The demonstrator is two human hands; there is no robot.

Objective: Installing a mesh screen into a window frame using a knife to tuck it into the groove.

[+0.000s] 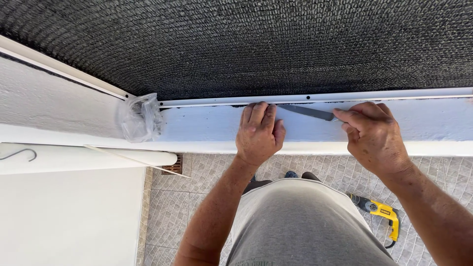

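Largest first: I look down on a dark woven screen (pixel 256 44) that fills the far side, its lower edge held by a thin white strip (pixel 345 96) that runs along the far edge of the white wall top (pixel 207 125); below the near edge of that wall top lies the tiled floor (pixel 197 197).

My right hand (pixel 372 135) is closed round a handle I cannot see, and the serrated knife blade (pixel 308 112) sticks out of it toward the left, lying flat against the wall top just under the strip; the tip reaches my left hand (pixel 258 130). That left grip is not pinching anything; the fingers lie pressed together and flat on the wall top, fingertips up against the strip, touching or just beside the blade's point; I cannot tell which.

To do this stroke well, I judge the blade should stay low and parallel to the strip, drawn in short strokes; the left fingertips sit too near the teeth, so I would keep them braced on the wall top behind the point, not in its path; a slip could nick the screen above or the fingers.

Smaller things: a crumpled clear plastic bag (pixel 140 118) sits on the wall top to the left, at the strip's end; a yellow drill (pixel 382 212) lies on the floor; a metal hook (pixel 22 153) lies at the left edge.
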